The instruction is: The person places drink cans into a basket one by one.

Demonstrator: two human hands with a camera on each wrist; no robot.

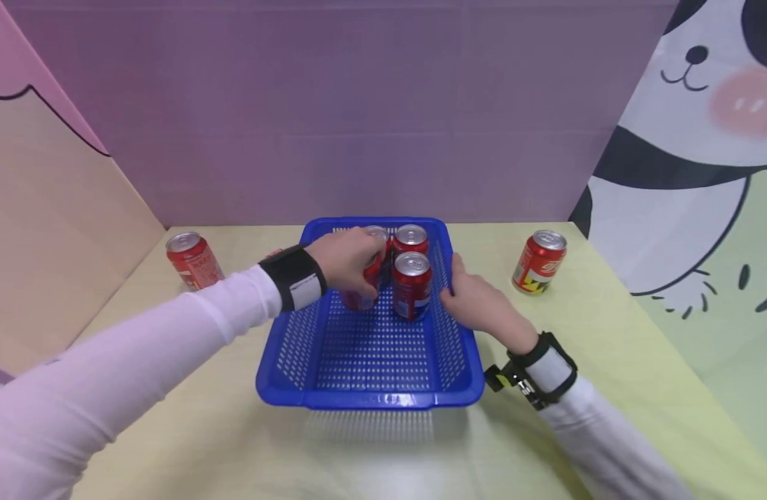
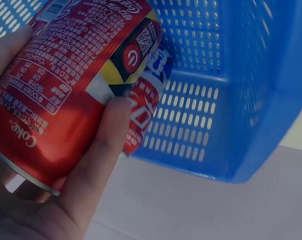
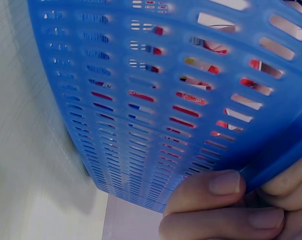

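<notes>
My left hand [image 1: 344, 258] reaches over the blue plastic basket [image 1: 371, 398] and grips a red Coke can [image 1: 360, 301] from above. In the left wrist view, thumb and fingers lie along both sides of that Coke can [image 2: 55, 100], and another can [image 2: 145, 100] stands behind it. Three more red cans are in the basket's far half: one [image 1: 411, 238] at the back right, one [image 1: 412, 286] before it, and one [image 1: 378, 231] partly hidden by my left hand. My right hand [image 1: 483, 305] holds the basket's right rim, its fingers [image 3: 211, 190] against the outer wall.
On the pale table [image 1: 215, 410], one red can [image 1: 194, 260] stands left of the basket and another [image 1: 540, 262] stands to its right. A bit of red [image 1: 274, 253] shows behind my left wrist. A purple wall [image 1: 358, 111] rises at the table's back.
</notes>
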